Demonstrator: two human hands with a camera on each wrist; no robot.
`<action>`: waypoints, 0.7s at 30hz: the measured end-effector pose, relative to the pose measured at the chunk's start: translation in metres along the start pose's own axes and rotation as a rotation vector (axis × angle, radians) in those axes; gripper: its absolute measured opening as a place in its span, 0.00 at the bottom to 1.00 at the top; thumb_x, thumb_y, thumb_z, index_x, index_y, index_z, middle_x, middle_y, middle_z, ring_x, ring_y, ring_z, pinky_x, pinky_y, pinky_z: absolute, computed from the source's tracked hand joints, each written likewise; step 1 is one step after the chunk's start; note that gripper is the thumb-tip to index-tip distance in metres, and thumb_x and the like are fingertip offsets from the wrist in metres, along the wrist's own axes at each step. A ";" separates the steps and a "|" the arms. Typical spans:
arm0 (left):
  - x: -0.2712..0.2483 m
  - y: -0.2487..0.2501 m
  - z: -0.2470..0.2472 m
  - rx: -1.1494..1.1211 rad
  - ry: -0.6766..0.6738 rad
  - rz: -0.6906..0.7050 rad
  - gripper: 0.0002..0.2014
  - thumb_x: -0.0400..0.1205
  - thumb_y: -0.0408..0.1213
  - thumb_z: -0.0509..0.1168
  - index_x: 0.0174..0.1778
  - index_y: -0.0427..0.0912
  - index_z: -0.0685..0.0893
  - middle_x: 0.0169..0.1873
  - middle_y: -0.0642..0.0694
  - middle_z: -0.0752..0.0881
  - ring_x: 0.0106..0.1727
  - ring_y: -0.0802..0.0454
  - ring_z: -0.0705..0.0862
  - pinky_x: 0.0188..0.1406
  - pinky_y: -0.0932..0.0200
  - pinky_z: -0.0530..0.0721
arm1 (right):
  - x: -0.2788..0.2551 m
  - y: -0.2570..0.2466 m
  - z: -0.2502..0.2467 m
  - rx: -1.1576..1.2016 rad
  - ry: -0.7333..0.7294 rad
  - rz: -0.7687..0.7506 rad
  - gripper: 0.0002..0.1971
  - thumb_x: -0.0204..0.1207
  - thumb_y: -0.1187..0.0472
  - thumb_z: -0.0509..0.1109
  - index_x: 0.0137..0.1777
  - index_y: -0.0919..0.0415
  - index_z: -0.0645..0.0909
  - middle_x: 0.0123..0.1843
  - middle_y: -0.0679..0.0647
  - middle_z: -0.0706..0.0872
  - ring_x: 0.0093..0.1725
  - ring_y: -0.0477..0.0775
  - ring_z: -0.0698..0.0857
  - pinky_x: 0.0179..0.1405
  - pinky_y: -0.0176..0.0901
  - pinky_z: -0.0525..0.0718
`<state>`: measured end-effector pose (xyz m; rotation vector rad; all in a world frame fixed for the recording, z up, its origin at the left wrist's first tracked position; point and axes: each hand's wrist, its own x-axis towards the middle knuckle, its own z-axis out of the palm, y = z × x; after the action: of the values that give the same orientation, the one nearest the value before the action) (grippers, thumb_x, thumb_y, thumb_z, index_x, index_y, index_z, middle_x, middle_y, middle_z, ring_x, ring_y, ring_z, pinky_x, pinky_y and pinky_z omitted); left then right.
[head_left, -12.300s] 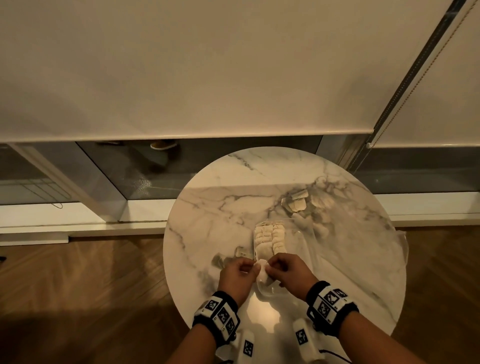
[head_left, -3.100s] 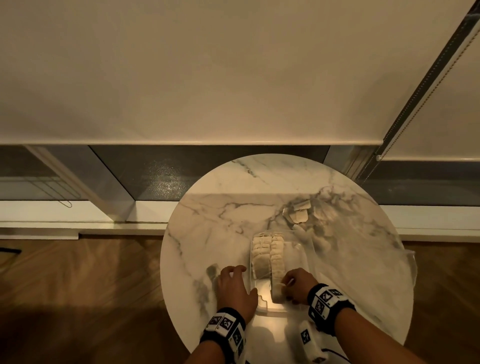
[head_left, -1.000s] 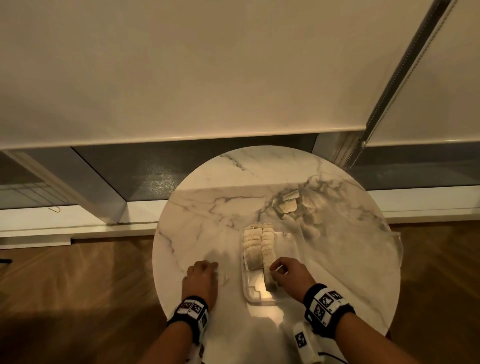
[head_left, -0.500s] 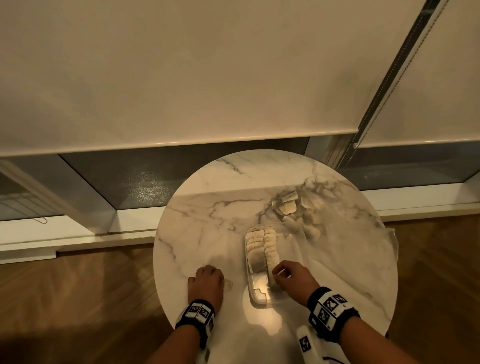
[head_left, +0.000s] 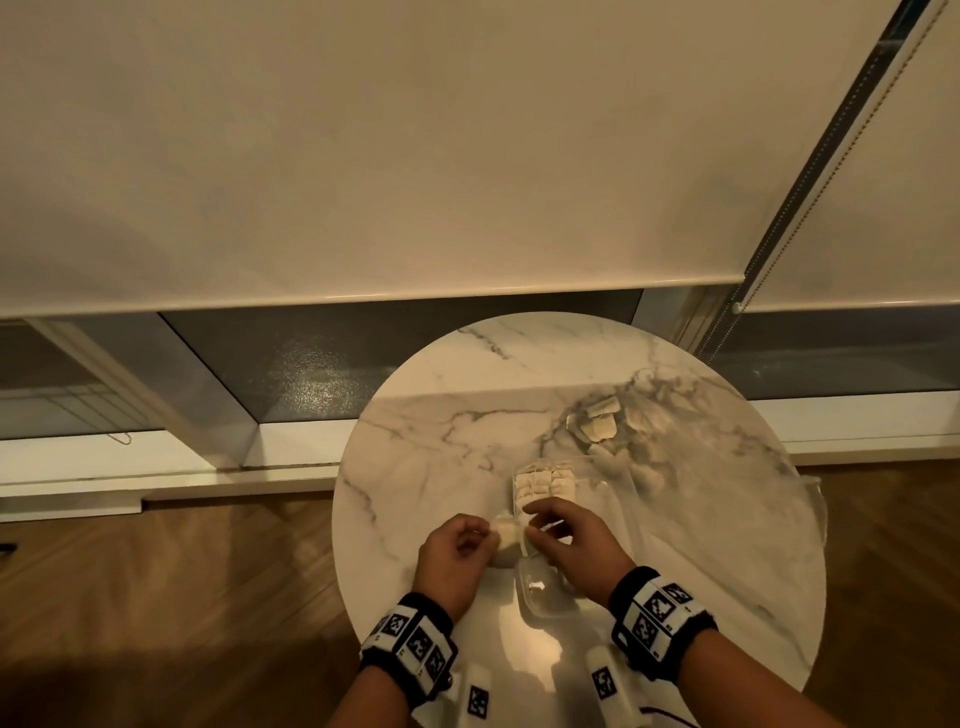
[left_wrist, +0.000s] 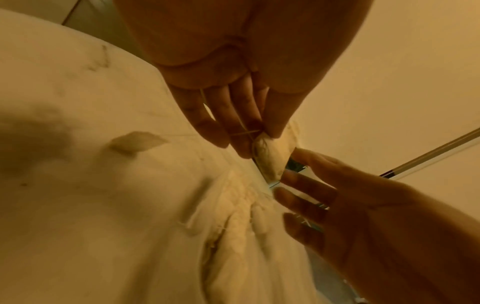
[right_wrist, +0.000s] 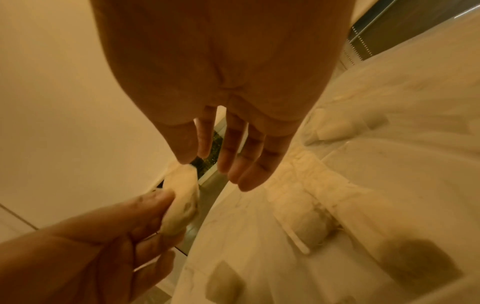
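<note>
A pale tea bag (head_left: 506, 538) with a thin string hangs just above the round marble table (head_left: 441, 441), left of a clear plastic tray (head_left: 540, 597). My left hand (head_left: 485, 535) pinches one end of the tea bag (left_wrist: 272, 158) between thumb and fingers. My right hand (head_left: 535, 525) meets it from the right, its thumb and forefinger tips on the far end of the tea bag (right_wrist: 182, 199); the other fingers stay fairly straight. Two rows of tea bags (head_left: 545, 480) fill the tray's far half.
Several loose tea bags (head_left: 597, 426) lie at the table's back right, beside crinkled clear plastic (head_left: 727, 493). A small pale scrap (left_wrist: 137, 142) rests on the marble left of the tray. Wooden floor surrounds the table; a window with lowered blinds stands behind it.
My left hand left the tabletop and moved right to meet my right hand. My right hand rose from the tray's near end. Both now hold one tea bag between them.
</note>
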<state>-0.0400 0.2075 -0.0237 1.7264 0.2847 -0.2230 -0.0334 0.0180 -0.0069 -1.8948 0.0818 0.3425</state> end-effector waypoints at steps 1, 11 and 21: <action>-0.001 0.006 0.004 -0.035 -0.016 0.001 0.04 0.78 0.29 0.73 0.43 0.41 0.85 0.32 0.46 0.89 0.32 0.58 0.87 0.34 0.64 0.83 | 0.001 -0.003 0.001 0.033 -0.020 -0.002 0.10 0.77 0.60 0.76 0.56 0.49 0.86 0.47 0.49 0.88 0.41 0.45 0.87 0.41 0.39 0.87; -0.007 0.020 0.025 -0.106 -0.049 -0.020 0.03 0.79 0.29 0.71 0.45 0.41 0.86 0.32 0.43 0.89 0.34 0.53 0.88 0.37 0.60 0.85 | 0.004 0.001 -0.008 0.151 -0.090 0.041 0.04 0.78 0.65 0.74 0.42 0.59 0.86 0.39 0.62 0.86 0.38 0.53 0.87 0.41 0.49 0.89; -0.009 -0.015 0.019 0.011 0.149 -0.088 0.03 0.78 0.32 0.73 0.44 0.43 0.86 0.39 0.45 0.89 0.43 0.47 0.89 0.45 0.58 0.88 | 0.003 0.034 -0.045 0.045 -0.018 0.260 0.03 0.79 0.63 0.72 0.46 0.62 0.86 0.42 0.60 0.90 0.41 0.52 0.89 0.36 0.42 0.88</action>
<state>-0.0528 0.1910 -0.0386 1.7466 0.4699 -0.1605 -0.0291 -0.0354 -0.0249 -1.8387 0.3225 0.5296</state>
